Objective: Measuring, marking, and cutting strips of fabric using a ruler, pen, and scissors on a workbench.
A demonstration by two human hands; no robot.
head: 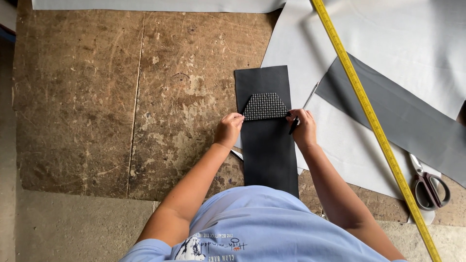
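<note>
Head view shows the scarred wooden board open toward nine o'clock, the black strip running twelve to six, your left hand pinning the woven patch at its nine o'clock corner, your right hand at three gripping a pen.

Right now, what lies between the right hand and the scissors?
In the head view, pale grey sheet and the yellow measuring tape lie between the right hand and the scissors.
</note>
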